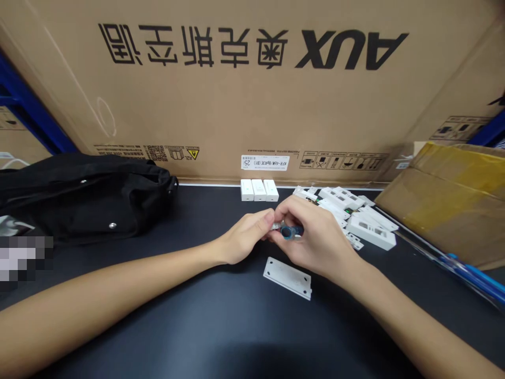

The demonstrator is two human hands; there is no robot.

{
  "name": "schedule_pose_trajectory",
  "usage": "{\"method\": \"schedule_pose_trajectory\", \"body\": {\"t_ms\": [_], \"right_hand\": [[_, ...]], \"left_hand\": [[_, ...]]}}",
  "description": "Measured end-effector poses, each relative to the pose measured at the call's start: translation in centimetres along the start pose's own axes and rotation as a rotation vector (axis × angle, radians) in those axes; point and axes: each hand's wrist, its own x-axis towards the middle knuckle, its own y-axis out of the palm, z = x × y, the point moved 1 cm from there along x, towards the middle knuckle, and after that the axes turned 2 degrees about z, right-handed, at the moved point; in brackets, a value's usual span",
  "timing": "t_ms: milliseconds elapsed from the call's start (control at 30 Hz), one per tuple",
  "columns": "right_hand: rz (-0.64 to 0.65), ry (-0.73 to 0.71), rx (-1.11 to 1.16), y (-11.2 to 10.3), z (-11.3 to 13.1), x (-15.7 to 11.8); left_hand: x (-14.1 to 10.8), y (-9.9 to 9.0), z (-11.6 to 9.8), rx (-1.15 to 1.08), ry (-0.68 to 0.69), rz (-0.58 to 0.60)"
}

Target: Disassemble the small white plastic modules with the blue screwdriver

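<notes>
My left hand [249,234] is closed, thumb and fingers pinching a small white part [276,225] that is mostly hidden. Against it, my right hand [315,237] is wrapped round a blue see-through screwdriver handle [290,232], its round end towards me; the shaft does not show. The two hands meet at the fingertips above the dark table. Just below them lies a flat white plastic plate [288,278] with a dark hole near each corner. Behind my right hand is a loose heap of white plastic housings [371,231], with bits of green circuit board among them.
Three small white boxes [259,190] stand in a row at the back. A large AUX carton [221,110] walls off the far edge. On the left lies a black bag [90,195]; on the right, a taped cardboard box [445,205] and blue pens [473,276].
</notes>
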Motion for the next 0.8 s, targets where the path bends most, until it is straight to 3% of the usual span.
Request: {"method": "schedule_pose_trajectory", "body": {"t_ms": [333, 567, 800], "right_hand": [[0.074, -0.015, 0.086, -0.4, -0.5, -0.7], [0.177, -0.074, 0.105, -0.5, -0.7, -1.3], [0.116, -0.093, 0.136, -0.3, 0.3, -0.8]], "left_hand": [[-0.1, 0.1, 0.0, 0.062, 0.030, 0.057], [-0.1, -0.1, -0.1, 0.177, 0.074, 0.260], [-0.5, -0.1, -0.5, 0.248, 0.181, 0.175]]}}
